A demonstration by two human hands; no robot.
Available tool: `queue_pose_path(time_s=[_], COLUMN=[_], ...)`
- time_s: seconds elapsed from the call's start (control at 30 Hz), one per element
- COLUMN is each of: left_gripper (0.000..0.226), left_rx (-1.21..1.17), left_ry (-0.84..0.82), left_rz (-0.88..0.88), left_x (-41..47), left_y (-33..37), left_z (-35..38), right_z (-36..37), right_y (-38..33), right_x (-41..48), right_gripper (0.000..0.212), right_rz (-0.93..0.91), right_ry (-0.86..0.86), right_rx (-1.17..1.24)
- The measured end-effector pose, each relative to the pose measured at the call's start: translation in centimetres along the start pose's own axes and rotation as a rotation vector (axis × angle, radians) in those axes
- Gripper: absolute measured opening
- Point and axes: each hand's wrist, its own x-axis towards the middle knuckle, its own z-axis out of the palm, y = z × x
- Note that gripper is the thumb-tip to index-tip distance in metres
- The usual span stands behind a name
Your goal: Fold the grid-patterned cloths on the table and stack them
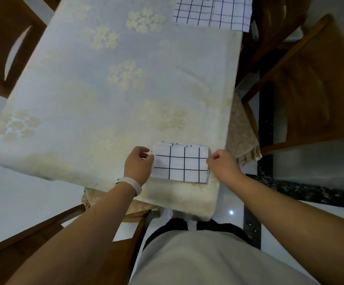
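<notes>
Done so far: one folded grid cloth point(180, 163) lies as a compact rectangle near the near edge of the table point(105, 89), squared between both hands. A strip of grid fabric point(177, 144) peeks out along its far edge. It may be a second folded piece underneath, so a stack may be started, but I cannot tell for sure.
Left to do: the unfolded grid cloths point(212, 13) lie spread at the far right corner, well apart from the folded one, one edge hanging past the table. How many there are is unclear; at least two panels overlap. I judge the task to be in its early or middle part.
Left hand point(139, 164): fingers curled at the folded cloth's far left corner, apparently pinching it between thumb and fingertips.
Right hand point(223, 166): curled against the right edge, touching it; whether any fabric is caught in the fingers is hidden.
Step in hand: probably aligning or setting down the folded piece.
Containers: none visible; the cloths rest directly on the cream floral tablecloth.
Surroundings: wooden chairs point(315, 89) stand beside the table.
</notes>
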Motion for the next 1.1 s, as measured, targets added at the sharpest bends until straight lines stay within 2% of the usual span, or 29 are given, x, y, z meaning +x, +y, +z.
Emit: queue_pose_path(time_s=[0.1, 0.23, 0.4, 0.5, 0.73, 1.1], left_gripper=[0.011, 0.012, 0.019, 0.025, 0.038, 0.044], left_rx=[-0.008, -0.011, 0.309, 0.470, 0.648, 0.671], left_ry=[0.042, 0.039, -0.048, -0.063, -0.038, 0.045], left_rz=[0.022, 0.088, 0.449, 0.541, 0.475, 0.317], left_x=[-0.4, -1.2, -2.8, -3.4, -6.8, -16.1], left_y=[0.4, 0.6, -0.2, -0.7, -1.8, -4.0], left_z=[-0.9, -2.1, -3.9, -5.2, -8.0, -9.2], right_z=[-0.4, -0.9, -1.1, -0.5, 0.9, 0.4], right_y=[-1.0, -2.5, -4.8, -5.8, -6.9, -5.7], right_x=[-0.9, -2.6, -5.0, -6.5, -9.7, -13.9], right_gripper=[0.013, 0.009, 0.018, 0.027, 0.036, 0.043], right_rz=[-0.052, -0.209, -0.454, -0.539, -0.658, -0.889], right_ry=[0.025, 0.029, 0.006, -0.004, -0.065, -0.145], right_rx=[-0.015, -0.100, -0.368, -0.483, -0.687, -0.828])
